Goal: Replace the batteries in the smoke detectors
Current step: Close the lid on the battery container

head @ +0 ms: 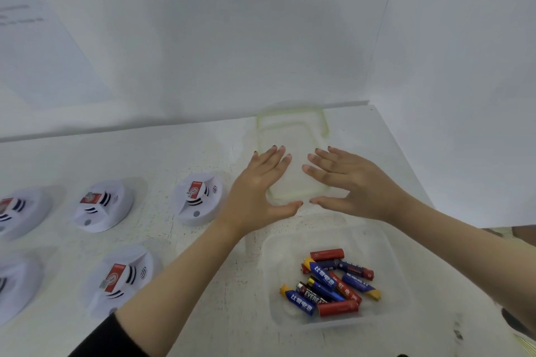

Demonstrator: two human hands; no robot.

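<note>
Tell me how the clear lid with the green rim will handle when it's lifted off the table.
The lid looks thin and flat, so it is probably light and may flex a little. Lying flush on the table, its edge may be hard to catch. The smooth clear plastic could be slippery under the open left hand and right hand.

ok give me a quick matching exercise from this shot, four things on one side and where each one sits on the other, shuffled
Things:
1. batteries
2. clear lid with green rim
3. smoke detectors
4. sheet of paper with print

Places:
A. on the wall, upper left
B. flat on the table near the back wall, under the left hand and right hand
C. inside the open clear container, near right
D. in rows on the left side of the table

Pairs: 1-C, 2-B, 3-D, 4-A
</note>
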